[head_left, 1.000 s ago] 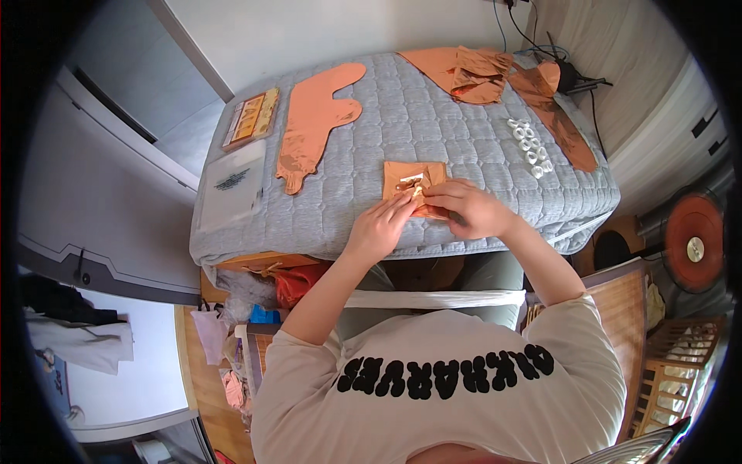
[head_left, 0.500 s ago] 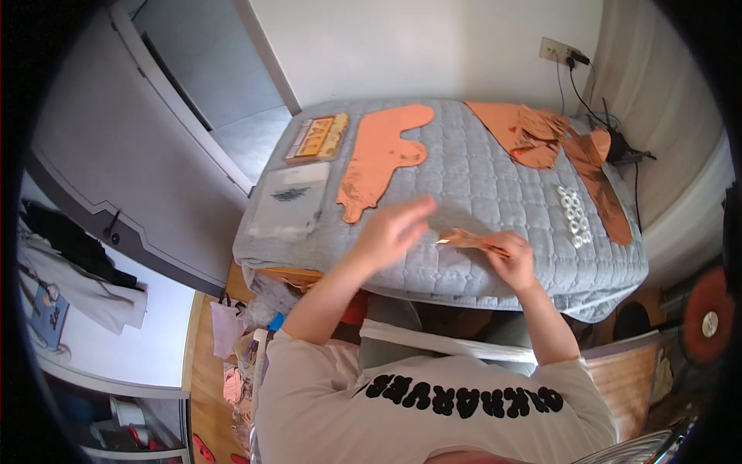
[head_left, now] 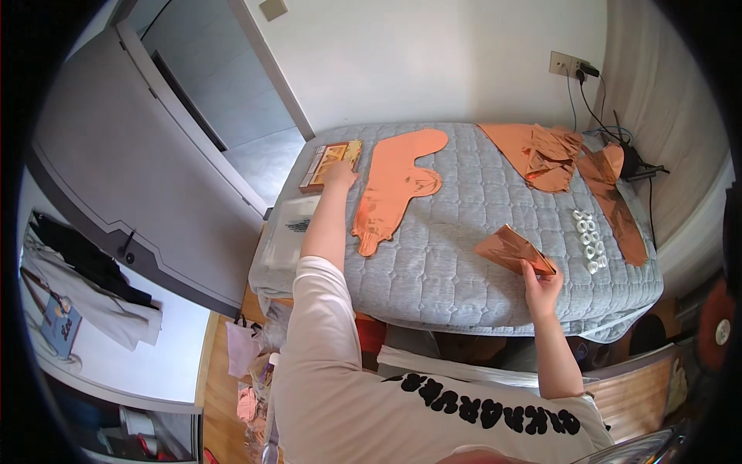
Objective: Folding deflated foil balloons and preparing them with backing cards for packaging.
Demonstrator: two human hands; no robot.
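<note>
My left arm stretches across the bed, and my left hand (head_left: 340,175) rests on a stack of flat printed packets (head_left: 344,149) at the far left. Its fingertips are hard to make out against the packets. In my right hand (head_left: 546,288) is a folded coppery foil balloon (head_left: 508,247), pinched at its right end and held above the near side of the mattress. A larger flat foil balloon (head_left: 386,185), deflated and with rounded lobes, lies between the packets and my right hand. Beside the packets, partly behind my left forearm, are clear plastic bags (head_left: 284,251).
Small white rolls (head_left: 589,246) sit in rows on the grey quilted mattress (head_left: 456,201). More crumpled coppery foil (head_left: 553,158) and a long foil strip (head_left: 614,209) lie at the right, near black cables (head_left: 630,162). A grey door (head_left: 147,162) stands at the left.
My left hand has gone from beside the folded foil balloon to the packets at the far left. My right hand, still holding the balloon, has shifted slightly right, and the balloon is tilted differently.
</note>
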